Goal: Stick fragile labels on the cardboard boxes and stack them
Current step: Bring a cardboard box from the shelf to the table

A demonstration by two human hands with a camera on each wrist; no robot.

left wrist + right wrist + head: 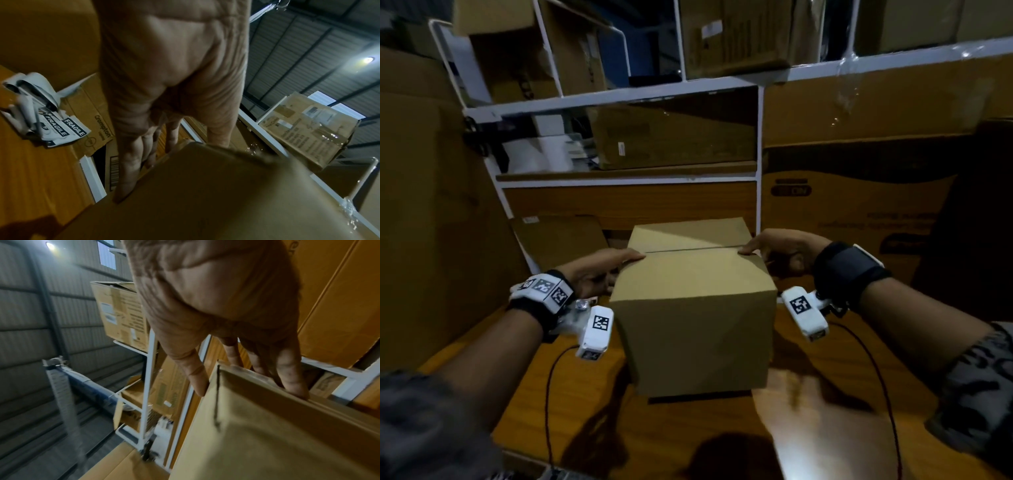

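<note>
Forearms flanking cardboard box (693,308): both hands gripping it.
Left hand (599,270) and right hand (780,250) are clasping opposite sides, equally near; seam running hand-to-hand.

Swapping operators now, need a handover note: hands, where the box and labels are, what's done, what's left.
Left hand: holds the left side of the cardboard box, thumb on the top edge.
Right hand: holds the right side the same way.
The box stands on the wooden table, flaps closed; no label shows on its top or near face.
Fragile labels: loose pile on the table to the left, beside curled backing strips.
Done: none visible.
Left: label this box, then stack.
</note>
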